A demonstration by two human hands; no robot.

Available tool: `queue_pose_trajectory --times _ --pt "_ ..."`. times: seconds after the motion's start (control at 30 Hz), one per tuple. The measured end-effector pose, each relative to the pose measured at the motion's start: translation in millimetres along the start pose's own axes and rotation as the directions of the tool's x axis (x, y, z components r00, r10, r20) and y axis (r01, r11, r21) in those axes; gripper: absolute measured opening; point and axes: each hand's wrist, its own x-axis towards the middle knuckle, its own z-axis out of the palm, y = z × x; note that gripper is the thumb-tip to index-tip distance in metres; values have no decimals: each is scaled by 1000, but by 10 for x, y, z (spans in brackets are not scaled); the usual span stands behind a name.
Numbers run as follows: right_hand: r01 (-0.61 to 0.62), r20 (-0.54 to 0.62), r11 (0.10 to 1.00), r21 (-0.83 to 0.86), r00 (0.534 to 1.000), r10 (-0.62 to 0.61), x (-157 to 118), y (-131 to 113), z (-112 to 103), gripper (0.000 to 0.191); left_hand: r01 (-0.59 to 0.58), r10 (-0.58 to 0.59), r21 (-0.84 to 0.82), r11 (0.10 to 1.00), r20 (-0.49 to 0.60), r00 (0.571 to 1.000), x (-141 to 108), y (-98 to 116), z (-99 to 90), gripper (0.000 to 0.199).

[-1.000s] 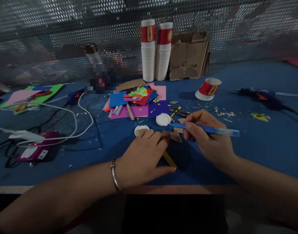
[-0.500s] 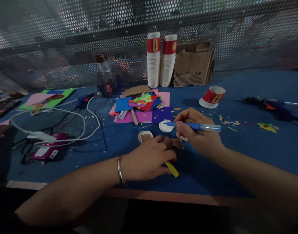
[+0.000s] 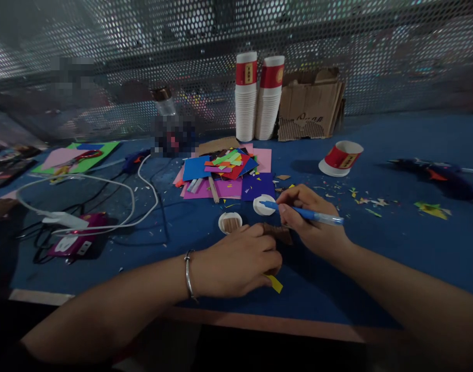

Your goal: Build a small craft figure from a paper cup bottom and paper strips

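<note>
My right hand [image 3: 312,222] is closed around a blue pen [image 3: 306,213] with a clear end. The pen's tip points left, over a small white disc [image 3: 262,207]; whether it touches cannot be made out. My left hand [image 3: 240,261], a bangle on its wrist, lies low over the table with curled fingers. A yellow paper strip [image 3: 276,283] sticks out from between its thumb and fingers. Torn brown cardboard [image 3: 281,234] lies just beyond those fingers, partly hidden. Beside the left hand's knuckles is another white disc [image 3: 221,223] with brown cardboard inside its rim.
Coloured papers [image 3: 221,188] lie beyond the discs. Two paper cup stacks [image 3: 246,113] and a cardboard box [image 3: 310,113] stand at the back. A cut cup [image 3: 342,157] and a glue gun [image 3: 438,175] are on the right. At left are a maroon power box [image 3: 79,240] and looped cables.
The pen has tilted, its rear end dropping, while its tip stays by the white disc. My left fingers have curled in further, and less of the yellow strip shows.
</note>
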Motion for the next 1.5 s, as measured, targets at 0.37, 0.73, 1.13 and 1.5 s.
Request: queue_pose_trajectory --times 0.37,0.73,1.13,1.5 --pt "3 -87 1000 1 996 -3 17 59 -4 21 -2 2 24 1000 -11 1000 -11 15 -7 16" --pt "90 37 985 -144 996 -86 75 97 -16 15 87 -90 -36 996 -85 992 -110 -74 -341 13" --pt "137 71 971 -196 990 -125 97 145 -14 13 527 -519 -13 850 154 841 -563 -1080 -695 18" --pt "147 75 963 -225 988 -134 108 130 -36 14 480 -475 21 877 -121 872 -455 -1022 -659 20"
